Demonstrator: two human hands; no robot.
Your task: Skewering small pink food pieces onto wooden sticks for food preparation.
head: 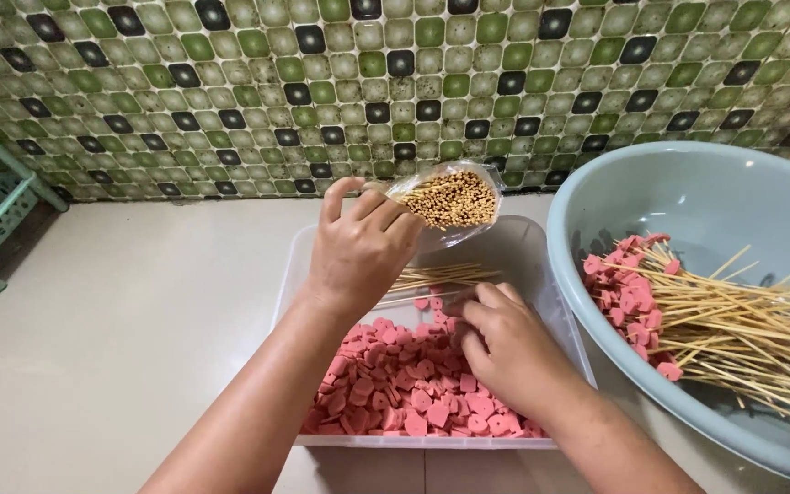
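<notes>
Bamboo skewers in a clear plastic bag [451, 199] sit just above the middle of the frame, clamped in the left hand [358, 252], whose fingers wrap the bag from the left. The bundle's long axis runs toward the camera and up to the right, so the cut ends face the lens as a round cluster of pale dots; held this way, likely so single sticks can be drawn from the open end. Below it, a few loose skewers [441, 276] lie nearly level across the far part of a clear plastic tub [514, 240], their long axis left to right. The right hand [503, 343] rests curled, knuckles up, over the pink heart-shaped sausage slices [404, 380] heaped in the tub's near half; its fingertips are tucked under, so I cannot tell whether they pinch a slice or a stick. At the right edge a pale blue basin [715, 197] holds finished skewers [733, 320], meat ends at the left, bare sticks fanning right, probably stacked there to keep them apart from the raw pieces. Green and black mosaic tiles [230, 91] fill the wall behind.
</notes>
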